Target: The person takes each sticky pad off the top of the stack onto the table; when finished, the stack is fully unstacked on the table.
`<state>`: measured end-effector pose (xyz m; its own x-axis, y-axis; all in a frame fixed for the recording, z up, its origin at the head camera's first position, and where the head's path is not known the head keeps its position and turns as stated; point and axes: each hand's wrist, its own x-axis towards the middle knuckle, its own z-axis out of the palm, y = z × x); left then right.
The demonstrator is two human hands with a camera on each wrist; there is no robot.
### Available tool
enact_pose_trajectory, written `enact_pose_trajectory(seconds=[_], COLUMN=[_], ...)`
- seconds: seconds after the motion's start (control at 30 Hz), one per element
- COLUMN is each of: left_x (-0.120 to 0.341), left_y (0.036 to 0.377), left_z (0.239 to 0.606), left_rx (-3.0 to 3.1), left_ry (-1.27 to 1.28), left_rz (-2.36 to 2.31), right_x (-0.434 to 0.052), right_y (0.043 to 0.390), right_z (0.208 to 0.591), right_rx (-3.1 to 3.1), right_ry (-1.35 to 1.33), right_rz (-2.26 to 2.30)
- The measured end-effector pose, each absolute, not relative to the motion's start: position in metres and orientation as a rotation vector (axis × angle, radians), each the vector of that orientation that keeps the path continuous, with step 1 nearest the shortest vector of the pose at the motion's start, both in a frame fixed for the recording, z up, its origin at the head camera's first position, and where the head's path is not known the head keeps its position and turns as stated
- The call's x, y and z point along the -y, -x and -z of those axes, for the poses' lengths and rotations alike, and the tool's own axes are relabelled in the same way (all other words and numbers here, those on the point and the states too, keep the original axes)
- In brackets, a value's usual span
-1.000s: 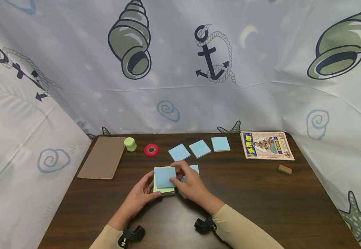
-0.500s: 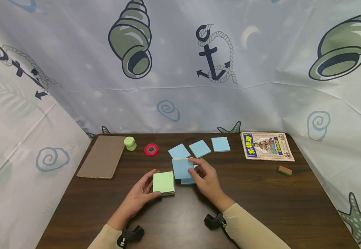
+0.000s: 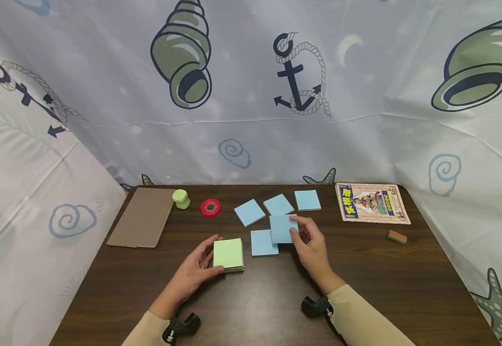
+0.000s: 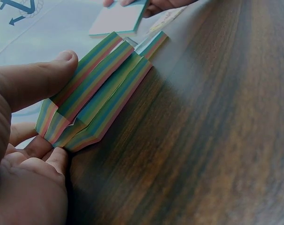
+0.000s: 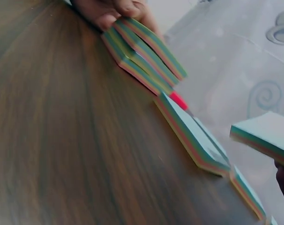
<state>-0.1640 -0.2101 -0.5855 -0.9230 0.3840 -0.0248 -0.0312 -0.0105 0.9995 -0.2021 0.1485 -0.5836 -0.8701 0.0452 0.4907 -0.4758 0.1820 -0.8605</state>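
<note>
While the dark wooden table (image 3: 385, 278) carries a brown board (image 3: 142, 217) at its far left corner and a picture book (image 3: 373, 203) at its far right, the left hand (image 3: 194, 273) grips the green-topped sticky-note pad (image 3: 228, 254) near the middle, thumb and fingers curled round its sides, and the right hand (image 3: 313, 250) pinches a blue note stack (image 3: 282, 228) held just above the table beside four blue stacks.

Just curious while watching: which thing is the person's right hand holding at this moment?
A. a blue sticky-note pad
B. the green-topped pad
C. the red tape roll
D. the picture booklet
A: the right hand pinches a blue sticky-note pad lifted over the table, while the left hand grips the green-topped pad.
</note>
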Motion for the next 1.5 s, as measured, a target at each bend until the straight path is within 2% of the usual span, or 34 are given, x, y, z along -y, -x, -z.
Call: enact_pose_trajectory(seconds=[0.37,0.83,1.5], left_x=[0.213,0.216,0.210], left_y=[0.163,0.163,0.165], left_z=[0.586,0.588,0.588], left_rx=[-1.947,-1.962,-1.957], left_ry=[-0.384,-0.382,-0.381], left_rz=[-2.033,-2.021,-2.007], right_x=[-0.181,-0.176,-0.176], right_y=[0.211,0.219,0.219], right_z=[0.590,0.592,0.590], right_rx=[2.082,2.421,2.527], right_ry=[-0.237,-0.157,-0.136], right_rz=[-1.824,-1.545,-1.369])
